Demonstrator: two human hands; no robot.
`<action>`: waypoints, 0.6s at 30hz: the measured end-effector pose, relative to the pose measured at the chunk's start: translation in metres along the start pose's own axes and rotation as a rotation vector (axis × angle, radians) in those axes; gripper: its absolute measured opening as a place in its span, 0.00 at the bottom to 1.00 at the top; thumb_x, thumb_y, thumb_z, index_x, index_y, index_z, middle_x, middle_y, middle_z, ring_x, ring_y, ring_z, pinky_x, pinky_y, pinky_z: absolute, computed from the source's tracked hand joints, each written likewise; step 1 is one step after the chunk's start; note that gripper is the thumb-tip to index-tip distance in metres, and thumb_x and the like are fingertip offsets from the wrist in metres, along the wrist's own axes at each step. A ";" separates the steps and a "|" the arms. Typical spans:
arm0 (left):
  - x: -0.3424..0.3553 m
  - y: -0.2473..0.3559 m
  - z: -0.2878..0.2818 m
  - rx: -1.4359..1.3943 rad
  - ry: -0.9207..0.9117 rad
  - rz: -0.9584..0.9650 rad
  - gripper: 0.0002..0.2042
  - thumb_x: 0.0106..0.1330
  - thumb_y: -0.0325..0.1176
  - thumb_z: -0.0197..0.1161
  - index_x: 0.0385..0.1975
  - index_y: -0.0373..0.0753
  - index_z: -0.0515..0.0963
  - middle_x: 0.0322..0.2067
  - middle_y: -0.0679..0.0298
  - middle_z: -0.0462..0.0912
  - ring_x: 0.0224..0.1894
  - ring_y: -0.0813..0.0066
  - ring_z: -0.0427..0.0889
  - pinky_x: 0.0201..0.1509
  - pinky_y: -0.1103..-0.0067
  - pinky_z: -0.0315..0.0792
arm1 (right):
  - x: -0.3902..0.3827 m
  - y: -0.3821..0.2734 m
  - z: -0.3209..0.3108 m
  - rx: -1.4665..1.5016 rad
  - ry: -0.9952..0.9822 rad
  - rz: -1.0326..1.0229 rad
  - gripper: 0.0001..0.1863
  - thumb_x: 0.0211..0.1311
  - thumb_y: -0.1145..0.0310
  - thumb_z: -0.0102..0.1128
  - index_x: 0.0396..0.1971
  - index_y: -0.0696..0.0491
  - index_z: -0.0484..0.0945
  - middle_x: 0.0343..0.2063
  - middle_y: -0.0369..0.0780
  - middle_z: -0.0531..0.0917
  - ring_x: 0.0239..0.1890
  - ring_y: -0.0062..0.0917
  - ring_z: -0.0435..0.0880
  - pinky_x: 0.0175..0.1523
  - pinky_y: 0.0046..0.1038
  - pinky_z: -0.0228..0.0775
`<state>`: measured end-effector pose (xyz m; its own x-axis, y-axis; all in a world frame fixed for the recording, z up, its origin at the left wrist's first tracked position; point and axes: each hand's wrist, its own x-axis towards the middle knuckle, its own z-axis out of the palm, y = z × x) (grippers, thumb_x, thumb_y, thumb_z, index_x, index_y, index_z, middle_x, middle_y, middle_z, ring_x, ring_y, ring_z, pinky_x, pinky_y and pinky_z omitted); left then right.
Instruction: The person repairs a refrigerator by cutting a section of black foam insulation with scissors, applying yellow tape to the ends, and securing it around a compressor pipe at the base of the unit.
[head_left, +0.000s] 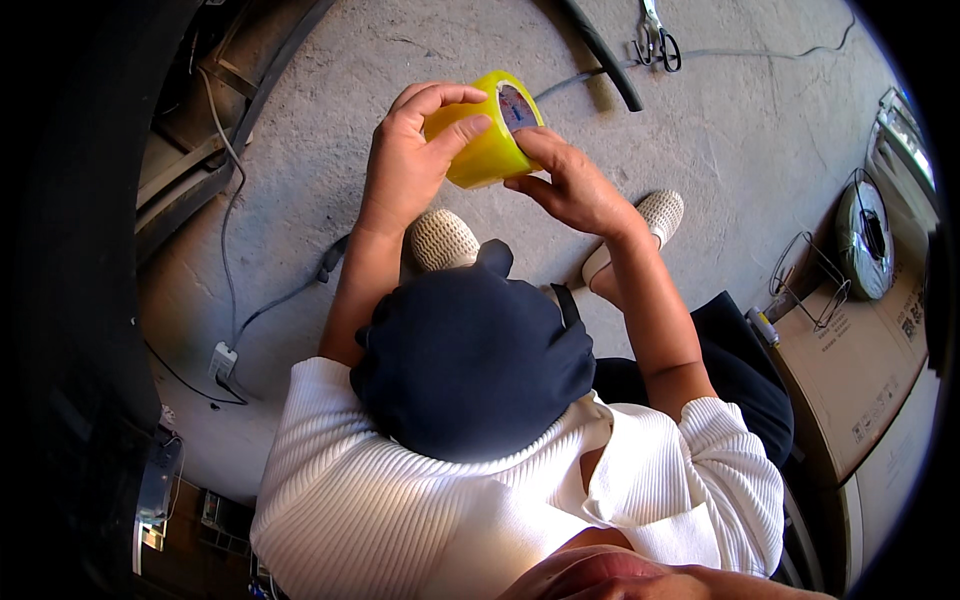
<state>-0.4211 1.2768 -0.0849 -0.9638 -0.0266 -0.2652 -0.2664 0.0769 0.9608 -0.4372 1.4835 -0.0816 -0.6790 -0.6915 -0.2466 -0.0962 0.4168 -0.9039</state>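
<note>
A wide roll of yellow packing tape (468,158) is held up above the floor, its core opening turned to the right. My left hand (412,150) curves round the left side, with thumb and forefinger against the yellow surface. From the right, my right hand (578,185) grips the lower rim, its upper fingers at the core opening and the thumb beneath. A loose tape end cannot be made out. Below my hands, a dark navy rounded cloth thing (475,360) lies in front of my chest.
Scissors (660,45) and a black tube (600,50) lie on the concrete floor (330,90). Grey cables run to a white plug block (222,360) at left. A metal frame (205,185) stands there. On the right, a cardboard box (850,370) bears a wrapped coil (865,240).
</note>
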 end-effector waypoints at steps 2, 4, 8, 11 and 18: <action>0.002 0.003 -0.005 0.113 -0.028 0.059 0.08 0.60 0.27 0.66 0.38 0.37 0.79 0.39 0.65 0.78 0.45 0.76 0.76 0.52 0.80 0.69 | -0.001 -0.002 0.000 0.000 0.044 -0.026 0.15 0.55 0.75 0.63 0.43 0.55 0.74 0.41 0.44 0.79 0.49 0.41 0.75 0.56 0.36 0.66; 0.004 0.006 -0.009 0.182 -0.061 0.079 0.07 0.60 0.27 0.65 0.37 0.36 0.80 0.37 0.65 0.78 0.44 0.77 0.77 0.50 0.80 0.69 | -0.001 -0.002 0.000 -0.022 0.059 -0.042 0.15 0.54 0.76 0.64 0.43 0.54 0.74 0.40 0.44 0.80 0.49 0.41 0.75 0.56 0.37 0.66; 0.007 0.009 -0.012 0.225 -0.127 0.058 0.06 0.61 0.28 0.64 0.35 0.35 0.78 0.35 0.65 0.78 0.42 0.76 0.77 0.48 0.79 0.70 | -0.004 0.003 -0.002 -0.163 0.054 -0.059 0.16 0.54 0.75 0.63 0.44 0.53 0.74 0.41 0.43 0.80 0.50 0.40 0.75 0.56 0.37 0.66; 0.009 0.009 -0.010 0.330 -0.152 0.155 0.05 0.63 0.28 0.61 0.36 0.35 0.76 0.36 0.63 0.77 0.40 0.70 0.78 0.48 0.77 0.71 | -0.005 0.004 -0.002 -0.228 0.072 -0.088 0.15 0.55 0.73 0.63 0.43 0.53 0.74 0.39 0.43 0.80 0.49 0.41 0.76 0.55 0.38 0.66; 0.009 -0.022 0.010 0.541 0.199 0.609 0.04 0.66 0.29 0.57 0.37 0.42 0.71 0.38 0.62 0.79 0.42 0.61 0.78 0.49 0.70 0.70 | -0.001 -0.007 -0.004 0.065 0.034 0.075 0.16 0.60 0.68 0.63 0.46 0.58 0.73 0.41 0.45 0.77 0.45 0.37 0.74 0.53 0.35 0.67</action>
<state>-0.4244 1.2846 -0.1090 -0.9347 0.0024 0.3554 0.2855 0.6007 0.7467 -0.4392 1.4832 -0.0733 -0.7069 -0.6387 -0.3037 0.0029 0.4268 -0.9043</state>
